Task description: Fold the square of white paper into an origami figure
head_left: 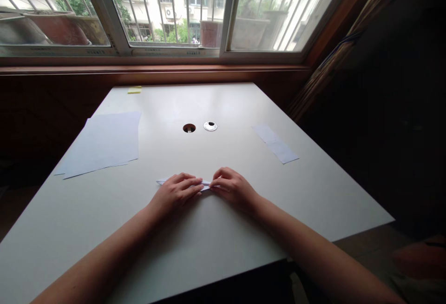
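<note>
A narrow strip of folded white paper (206,186) lies at the middle of the table's near part. My left hand (177,192) rests over its left portion, fingers closed on it and holding it against the tabletop. A pointed end sticks out to the left of that hand. At the right end, my right hand (234,188) pinches the paper between thumb and fingers. Both hands sit close together, with a short stretch of paper showing between the fingertips. The palms and most of the paper's underside are hidden.
Flat paper sheets (108,139) lie on the left of the white table (167,146). A creased paper strip (276,144) lies to the right. Behind are a round cable hole (189,128), a metal grommet cover (210,126) and yellow sticky notes (134,89). A barred window stands beyond.
</note>
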Demonstrator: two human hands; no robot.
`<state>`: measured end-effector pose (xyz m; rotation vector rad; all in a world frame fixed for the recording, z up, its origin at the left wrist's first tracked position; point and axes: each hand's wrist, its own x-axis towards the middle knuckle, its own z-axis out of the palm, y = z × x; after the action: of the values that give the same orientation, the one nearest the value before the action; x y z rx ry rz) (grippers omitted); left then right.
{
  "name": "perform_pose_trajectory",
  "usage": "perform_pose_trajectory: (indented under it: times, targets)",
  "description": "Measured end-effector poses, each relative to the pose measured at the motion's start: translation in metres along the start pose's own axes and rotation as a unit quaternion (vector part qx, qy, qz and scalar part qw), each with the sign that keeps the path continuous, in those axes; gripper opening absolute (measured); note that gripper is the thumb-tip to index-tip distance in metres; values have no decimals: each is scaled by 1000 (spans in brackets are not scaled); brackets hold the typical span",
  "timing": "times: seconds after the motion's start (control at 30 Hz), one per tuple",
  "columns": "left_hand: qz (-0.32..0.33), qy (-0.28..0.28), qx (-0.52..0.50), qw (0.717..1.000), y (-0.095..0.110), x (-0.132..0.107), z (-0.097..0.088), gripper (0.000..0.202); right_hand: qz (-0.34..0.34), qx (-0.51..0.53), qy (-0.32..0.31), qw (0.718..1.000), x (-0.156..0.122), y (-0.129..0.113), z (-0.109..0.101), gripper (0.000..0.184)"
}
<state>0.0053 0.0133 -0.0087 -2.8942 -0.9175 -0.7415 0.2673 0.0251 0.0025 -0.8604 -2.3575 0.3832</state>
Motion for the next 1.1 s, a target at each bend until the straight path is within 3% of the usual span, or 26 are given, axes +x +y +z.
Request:
perform_pose_trajectory:
  times: [0.2,0.4,0.57,0.73,1.1]
  targets:
    - [-14,36,-30,999,7,3,0,25,-23,-18,-7,1000,2,-5,0,12]
    - [-41,67,-118,990,5,5,-1,10,-5,-7,-7,1000,2,-6,1,11]
    - [-94,50,-191,976,5,6,-6,8,33,35,4,999,1,-3,3,8]
    - [-121,30,-202,972,5,3,-12,9,53,44,4,998,1,-1,4,8]
    - [32,-33,-151,987,-20,-9,-22,13,31,42,5,999,-1,0,3,7]
